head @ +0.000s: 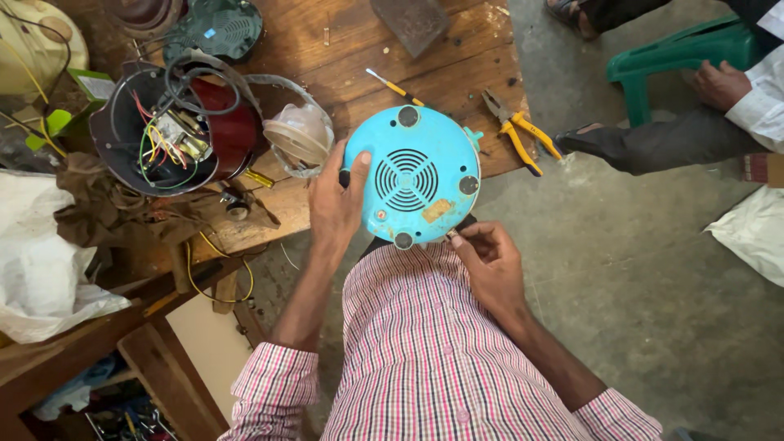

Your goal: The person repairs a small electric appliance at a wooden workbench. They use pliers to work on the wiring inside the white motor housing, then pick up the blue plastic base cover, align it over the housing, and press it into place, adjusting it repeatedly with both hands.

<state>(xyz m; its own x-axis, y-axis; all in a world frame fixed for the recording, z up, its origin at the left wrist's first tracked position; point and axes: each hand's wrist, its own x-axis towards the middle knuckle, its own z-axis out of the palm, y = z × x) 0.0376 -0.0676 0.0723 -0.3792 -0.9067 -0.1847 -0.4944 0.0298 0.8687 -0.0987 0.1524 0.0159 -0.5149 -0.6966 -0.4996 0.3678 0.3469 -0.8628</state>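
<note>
A round light-blue appliance base faces up toward me, showing a vent grille in the middle and dark rubber feet around its rim. My left hand grips its left edge, thumb on the underside. My right hand is at the lower right rim, fingertips pinched on a small metal part next to the bottom foot. The base is held against my checked shirt, over the edge of the wooden workbench.
An opened red appliance with loose wires and a clear lid lie left on the bench. Yellow-handled pliers and a small screwdriver lie behind the base. A seated person and a green stool are at right.
</note>
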